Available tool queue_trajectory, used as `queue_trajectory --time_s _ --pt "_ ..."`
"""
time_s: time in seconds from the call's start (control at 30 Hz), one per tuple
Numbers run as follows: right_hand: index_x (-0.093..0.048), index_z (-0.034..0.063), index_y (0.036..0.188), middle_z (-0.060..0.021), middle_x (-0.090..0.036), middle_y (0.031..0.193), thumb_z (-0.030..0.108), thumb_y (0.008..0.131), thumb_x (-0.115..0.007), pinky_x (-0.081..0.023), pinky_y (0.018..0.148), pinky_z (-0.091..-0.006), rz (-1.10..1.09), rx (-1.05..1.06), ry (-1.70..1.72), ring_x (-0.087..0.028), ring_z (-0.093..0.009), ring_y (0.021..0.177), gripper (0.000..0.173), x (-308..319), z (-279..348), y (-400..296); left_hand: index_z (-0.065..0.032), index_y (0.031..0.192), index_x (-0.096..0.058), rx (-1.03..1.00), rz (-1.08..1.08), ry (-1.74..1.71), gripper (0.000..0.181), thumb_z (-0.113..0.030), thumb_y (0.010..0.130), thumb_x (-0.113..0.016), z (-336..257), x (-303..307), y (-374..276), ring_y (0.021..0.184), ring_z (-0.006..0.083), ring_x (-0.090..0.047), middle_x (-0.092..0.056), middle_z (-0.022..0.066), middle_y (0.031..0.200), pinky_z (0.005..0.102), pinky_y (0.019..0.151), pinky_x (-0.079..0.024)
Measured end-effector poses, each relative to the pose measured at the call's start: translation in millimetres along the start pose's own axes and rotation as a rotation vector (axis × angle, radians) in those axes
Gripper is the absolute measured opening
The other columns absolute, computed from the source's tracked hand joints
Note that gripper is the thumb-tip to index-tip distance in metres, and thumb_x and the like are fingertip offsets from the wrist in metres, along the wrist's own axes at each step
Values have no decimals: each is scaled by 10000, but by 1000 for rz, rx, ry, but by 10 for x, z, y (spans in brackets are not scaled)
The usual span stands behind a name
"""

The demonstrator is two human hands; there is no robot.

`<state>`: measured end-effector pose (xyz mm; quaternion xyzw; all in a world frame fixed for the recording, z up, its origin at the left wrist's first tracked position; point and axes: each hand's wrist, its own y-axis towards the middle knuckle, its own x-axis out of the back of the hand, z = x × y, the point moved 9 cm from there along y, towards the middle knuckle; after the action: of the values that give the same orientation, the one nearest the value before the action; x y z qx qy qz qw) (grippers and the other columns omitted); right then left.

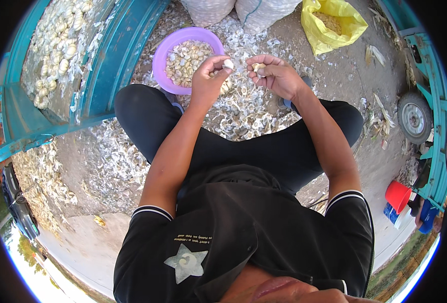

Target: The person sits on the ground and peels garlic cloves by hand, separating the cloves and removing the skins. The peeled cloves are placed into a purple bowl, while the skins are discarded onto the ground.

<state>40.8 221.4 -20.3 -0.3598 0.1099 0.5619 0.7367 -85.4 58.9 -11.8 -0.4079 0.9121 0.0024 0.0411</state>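
My left hand point(207, 77) is at the right rim of a purple plastic basin point(159, 68). Between its thumb and fingertips it pinches a white garlic clove point(228, 64). More garlic point(225, 86) shows just below that hand; whether the palm holds it I cannot tell. A short gap to the right, my right hand point(278, 74) grips a partly broken garlic bulb point(258, 68) with its thumb across it. Loose garlic cloves point(187, 60) fill much of the basin. Under both hands the ground is littered with garlic skins and root ends point(246, 110).
Whole garlic bulbs point(62, 49) lie on a blue-green metal cart bed point(113, 57) at left. Full mesh sacks point(269, 13) stand ahead, beside a yellow woven sack point(322, 38) of cloves. At right are a wheeled metal cart point(414, 117), a red bucket point(397, 197) and part of another person point(428, 217).
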Motion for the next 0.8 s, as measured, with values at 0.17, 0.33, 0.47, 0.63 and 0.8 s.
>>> queue_trajectory --time_s 0.17,0.33,0.47,0.63,0.8 --pt "-730 60 1336 -38 -746 1032 124 1053 -756 -607 812 -276 -56 49 -279 -731 -122 926 291 196 -36 44 -36 1258 -754 50 28 248 321 -60 949 -840 84 -100 -22 1027 118 -729 -787 53 1101 299 902 -571" --pt "-779 64 1264 7 -756 1037 210 1012 -840 -567 746 -252 -79 206 -945 -684 -71 854 298 -140 57 4 -50 1173 -755 -6 42 481 286 -86 916 -875 -34 -179 -81 994 124 -744 -793 62 1072 310 856 -587" --pt "-776 54 1304 6 -763 1061 238 1043 -805 -542 743 -239 -39 29 -682 -651 -60 829 320 -1 -8 77 -64 1152 -781 -5 75 192 247 -107 924 -866 -8 -184 -84 930 116 -739 -794 57 991 315 825 -583" --pt "-687 18 1453 -25 -770 1151 223 1056 -781 -492 738 -212 10 -37 -224 -623 -62 861 456 191 18 40 -36 1127 -827 134 279 198 226 -202 974 -840 94 -272 -42 939 130 -740 -815 76 1037 338 851 -583" --pt "-659 -6 1501 -122 -779 1299 231 1056 -715 -571 854 -337 -89 -76 -466 -685 -168 963 507 206 -96 119 0 1221 -796 317 343 304 333 -247 998 -819 605 -246 -193 989 165 -739 -816 97 1096 349 898 -582"
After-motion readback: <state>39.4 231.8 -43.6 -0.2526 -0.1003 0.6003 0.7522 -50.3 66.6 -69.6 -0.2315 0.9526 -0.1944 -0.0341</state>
